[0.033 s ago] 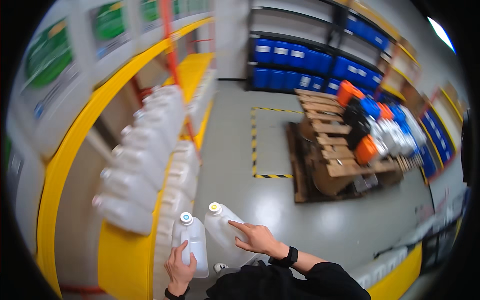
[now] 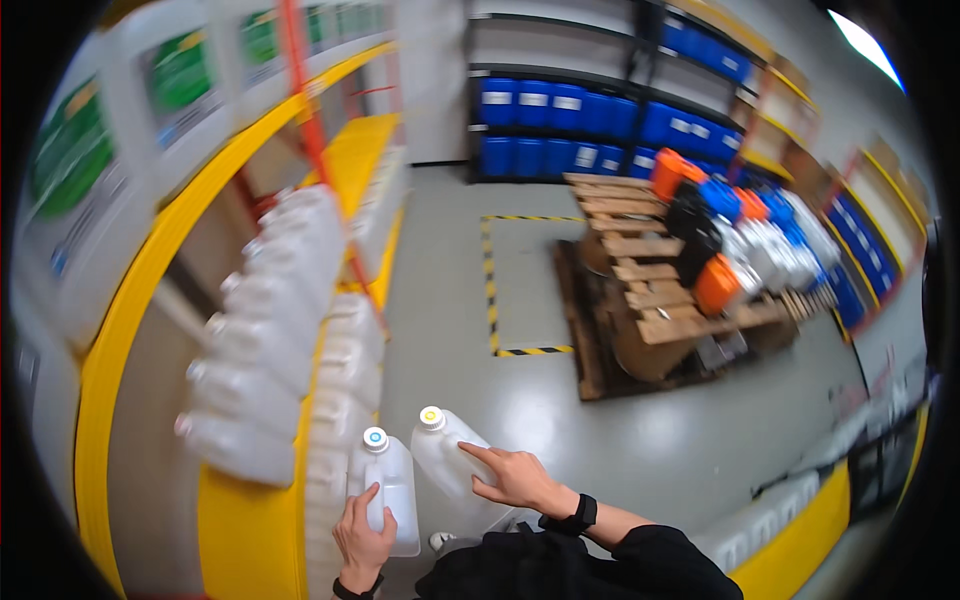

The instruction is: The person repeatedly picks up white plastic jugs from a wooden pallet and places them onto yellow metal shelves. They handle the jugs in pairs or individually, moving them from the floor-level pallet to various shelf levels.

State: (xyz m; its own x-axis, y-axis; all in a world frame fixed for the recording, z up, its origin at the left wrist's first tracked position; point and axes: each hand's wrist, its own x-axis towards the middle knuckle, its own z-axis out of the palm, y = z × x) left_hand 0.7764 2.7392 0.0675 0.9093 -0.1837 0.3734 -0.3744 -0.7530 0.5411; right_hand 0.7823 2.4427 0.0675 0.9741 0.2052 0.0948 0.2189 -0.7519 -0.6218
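Observation:
Two translucent white plastic jugs are held side by side in front of my body. My left hand (image 2: pixel 362 540) grips the handle of the jug with a blue-marked cap (image 2: pixel 401 492), its index finger stretched along the handle. The jug with a yellow-marked cap (image 2: pixel 436 462) leans beside it, with its cap toward the upper left. My right hand (image 2: pixel 522 482) is on that jug's handle, index finger extended across it and the other fingers curled. Both caps are on. The lower part of the right jug is partly hidden by my hand and dark sleeve.
At left, a yellow shelf rack (image 2: pixel 245 520) carries rows of similar white jugs (image 2: pixel 250 390). A wooden pallet stack (image 2: pixel 640 270) bears orange, black, blue and white containers. Black shelving (image 2: pixel 555 120) at the back holds blue canisters. Striped tape (image 2: pixel 490 290) marks the floor.
The surroundings have shifted slightly left in the view. My hands and both jugs keep nearly the same place and grip.

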